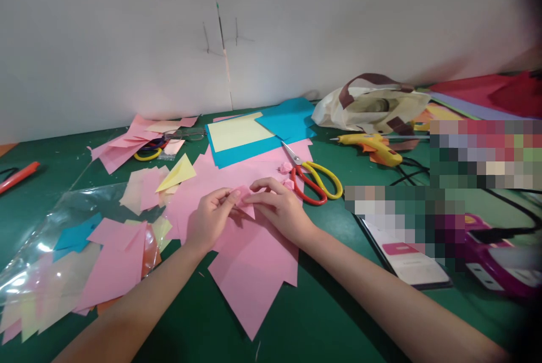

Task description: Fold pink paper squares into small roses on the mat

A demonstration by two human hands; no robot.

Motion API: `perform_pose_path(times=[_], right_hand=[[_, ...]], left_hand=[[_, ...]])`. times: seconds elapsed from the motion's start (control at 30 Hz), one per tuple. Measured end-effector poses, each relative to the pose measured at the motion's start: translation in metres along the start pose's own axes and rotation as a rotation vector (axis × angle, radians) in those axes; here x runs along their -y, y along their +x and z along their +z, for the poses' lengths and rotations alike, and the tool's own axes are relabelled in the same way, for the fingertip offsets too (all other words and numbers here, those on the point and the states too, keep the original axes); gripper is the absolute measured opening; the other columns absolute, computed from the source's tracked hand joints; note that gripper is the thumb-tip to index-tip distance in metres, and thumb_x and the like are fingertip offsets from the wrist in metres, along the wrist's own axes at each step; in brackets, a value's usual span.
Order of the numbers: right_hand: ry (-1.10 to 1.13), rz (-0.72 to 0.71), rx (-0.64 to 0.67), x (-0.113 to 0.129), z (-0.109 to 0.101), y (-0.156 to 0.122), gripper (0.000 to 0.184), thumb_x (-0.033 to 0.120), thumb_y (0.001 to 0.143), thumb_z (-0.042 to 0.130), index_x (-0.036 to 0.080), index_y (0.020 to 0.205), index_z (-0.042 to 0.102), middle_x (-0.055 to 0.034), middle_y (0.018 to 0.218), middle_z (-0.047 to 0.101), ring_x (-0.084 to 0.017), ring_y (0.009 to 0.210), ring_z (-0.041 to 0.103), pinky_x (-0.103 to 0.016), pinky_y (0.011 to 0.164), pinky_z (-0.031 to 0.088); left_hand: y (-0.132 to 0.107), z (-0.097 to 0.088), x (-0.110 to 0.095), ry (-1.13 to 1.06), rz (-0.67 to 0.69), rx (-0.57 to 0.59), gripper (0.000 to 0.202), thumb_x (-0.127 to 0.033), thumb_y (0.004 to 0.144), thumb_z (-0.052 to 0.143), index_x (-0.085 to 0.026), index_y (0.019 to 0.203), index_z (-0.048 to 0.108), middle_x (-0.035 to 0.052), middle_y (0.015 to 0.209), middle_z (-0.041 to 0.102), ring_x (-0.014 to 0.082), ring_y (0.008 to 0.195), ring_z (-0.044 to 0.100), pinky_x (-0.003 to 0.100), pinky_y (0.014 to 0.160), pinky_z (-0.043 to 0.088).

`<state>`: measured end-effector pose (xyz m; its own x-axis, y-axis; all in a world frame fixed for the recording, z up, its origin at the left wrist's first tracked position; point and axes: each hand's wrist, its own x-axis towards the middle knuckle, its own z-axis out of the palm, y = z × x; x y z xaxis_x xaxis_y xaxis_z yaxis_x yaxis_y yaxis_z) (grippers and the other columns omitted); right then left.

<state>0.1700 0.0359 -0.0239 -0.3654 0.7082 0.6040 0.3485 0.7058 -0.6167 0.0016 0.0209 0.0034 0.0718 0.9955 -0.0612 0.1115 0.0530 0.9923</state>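
Between my two hands is a small piece of pink paper [244, 196]. My left hand [215, 213] pinches its left side between thumb and fingers. On the other side, my right hand [282, 209] has its thumb and fingertips closed on the paper's right edge. Below them lie larger sheets of pink paper [258, 278], overlapping on the table. Just beyond my right hand are small crumpled pink paper pieces [285, 168]. Scissors [314, 179] with one red and one yellow handle rest beside these, blades pointing away.
A yellow glue gun [372, 145] with a cord lies at the right, before a cream bag [368, 106]. A phone [419, 264] and a purple power strip [495, 261] are nearer. Blue sheets [292, 117] lie behind. A clear plastic bag [46, 239] and paper scraps cover the left.
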Motion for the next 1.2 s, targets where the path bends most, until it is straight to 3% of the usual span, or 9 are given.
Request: perform_pose_path(times=[0.3, 0.53, 0.73, 0.87, 1.0, 1.2], right_hand=[[0.144, 0.088, 0.005, 0.007, -0.005, 0.003, 0.024, 0.009, 0.084, 0.054, 0.023, 0.088, 0.073, -0.0053, 0.092, 0.063, -0.016, 0.086, 0.063, -0.030, 0.076, 0.053], [0.318, 0.273, -0.060, 0.009, -0.008, 0.007, 0.011, 0.019, 0.081, 0.064, 0.024, 0.080, 0.073, -0.0045, 0.088, 0.069, -0.018, 0.084, 0.065, -0.032, 0.076, 0.053], [0.315, 0.341, -0.099, 0.009, -0.005, 0.008, 0.007, 0.023, 0.080, 0.064, 0.020, 0.077, 0.070, -0.0059, 0.084, 0.071, -0.018, 0.079, 0.066, -0.032, 0.069, 0.053], [0.306, 0.408, -0.117, 0.010, -0.004, 0.008, 0.005, 0.022, 0.079, 0.064, 0.019, 0.078, 0.068, -0.0052, 0.081, 0.071, -0.017, 0.074, 0.065, -0.029, 0.063, 0.051], [0.337, 0.454, -0.145, 0.008, -0.001, 0.007, 0.007, 0.023, 0.076, 0.066, 0.018, 0.081, 0.063, -0.0039, 0.078, 0.069, -0.016, 0.070, 0.064, -0.027, 0.060, 0.049], [0.371, 0.454, -0.109, 0.005, -0.001, 0.005, 0.020, 0.021, 0.076, 0.066, 0.019, 0.096, 0.064, -0.0037, 0.080, 0.070, -0.016, 0.075, 0.066, -0.029, 0.067, 0.051]], left_hand=[[0.001, -0.001, 0.000, 0.102, 0.103, -0.039, 0.032, -0.040, 0.082, 0.057, -0.016, 0.062, 0.063, 0.0019, 0.063, 0.063, 0.0148, 0.065, 0.059, 0.023, 0.062, 0.048], [-0.001, 0.001, -0.003, 0.048, 0.034, -0.034, 0.024, -0.039, 0.075, 0.066, -0.016, 0.071, 0.069, 0.0029, 0.069, 0.066, 0.0156, 0.068, 0.061, 0.023, 0.062, 0.050], [0.000, 0.002, -0.002, -0.003, 0.000, -0.019, 0.020, -0.036, 0.073, 0.069, -0.017, 0.078, 0.071, 0.0024, 0.068, 0.068, 0.0130, 0.062, 0.061, 0.022, 0.059, 0.052], [0.001, 0.001, 0.001, -0.042, -0.050, 0.008, 0.022, -0.031, 0.069, 0.073, -0.017, 0.086, 0.071, 0.0020, 0.071, 0.070, 0.0132, 0.066, 0.063, 0.024, 0.065, 0.054], [0.001, 0.000, 0.002, 0.019, -0.007, 0.028, 0.022, -0.029, 0.069, 0.073, -0.017, 0.087, 0.070, 0.0037, 0.080, 0.072, 0.0164, 0.076, 0.066, 0.026, 0.071, 0.054], [0.001, -0.001, 0.004, 0.131, 0.064, 0.037, 0.019, -0.028, 0.072, 0.070, -0.017, 0.087, 0.067, 0.0049, 0.086, 0.072, 0.0182, 0.082, 0.067, 0.028, 0.077, 0.052]])
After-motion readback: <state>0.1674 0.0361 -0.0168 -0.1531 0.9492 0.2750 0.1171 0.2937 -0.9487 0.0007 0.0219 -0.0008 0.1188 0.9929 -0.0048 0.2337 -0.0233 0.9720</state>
